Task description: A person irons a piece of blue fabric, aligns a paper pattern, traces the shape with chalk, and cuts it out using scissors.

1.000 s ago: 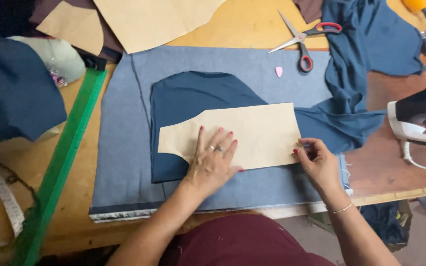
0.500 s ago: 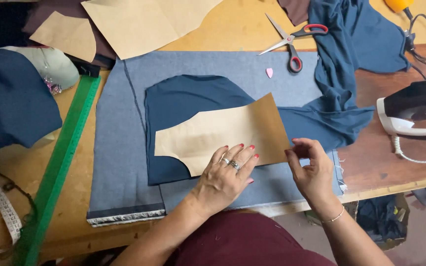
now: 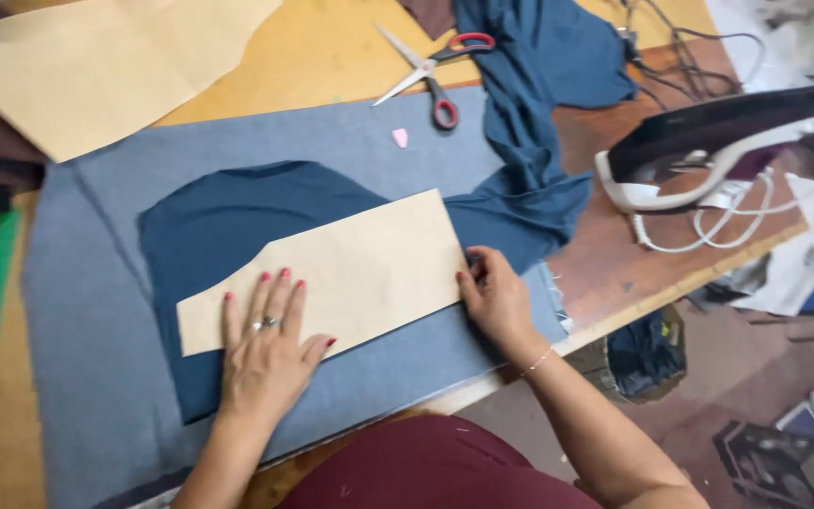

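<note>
- The left hand (image 3: pixel 264 353) is laid flat with fingers spread on the near part of the tan paper pattern piece (image 3: pixel 332 273); nothing is clasped, so the paper is held by downward pressure alone. If that pressure were eased, the pattern could be expected to skate over the cloth.
- The right hand (image 3: pixel 496 297) is set at the pattern's right edge, fingers curled lightly against the corner; whether the edge is pinched or merely touched cannot be told. A push from this side could buckle the thin paper or swing it about the pressed left hand.
- The pattern lies across the dark blue cut piece of fabric (image 3: pixel 237 226), which rests on the grey cloth pad (image 3: pixel 87 311) covering the wooden work surface (image 3: pixel 633 273). Should the blue fabric be dragged with the paper, a wrinkle could be trapped beneath and the outline thrown out of true.
- The loose length of dark blue fabric (image 3: pixel 529 123) trails off the pad just beyond the right hand; its weight could tug the cut piece askew.
- The red-handled metal scissors (image 3: pixel 431 71) lie open near the far edge of the pad, and a sleeve or cloth could be snagged on the blades.
- The black and white electric iron (image 3: pixel 708 151) sits well to the right with its white cord (image 3: pixel 718 221) looped beside it; if hot, nearby cloth could be scorched should it be nudged.
</note>
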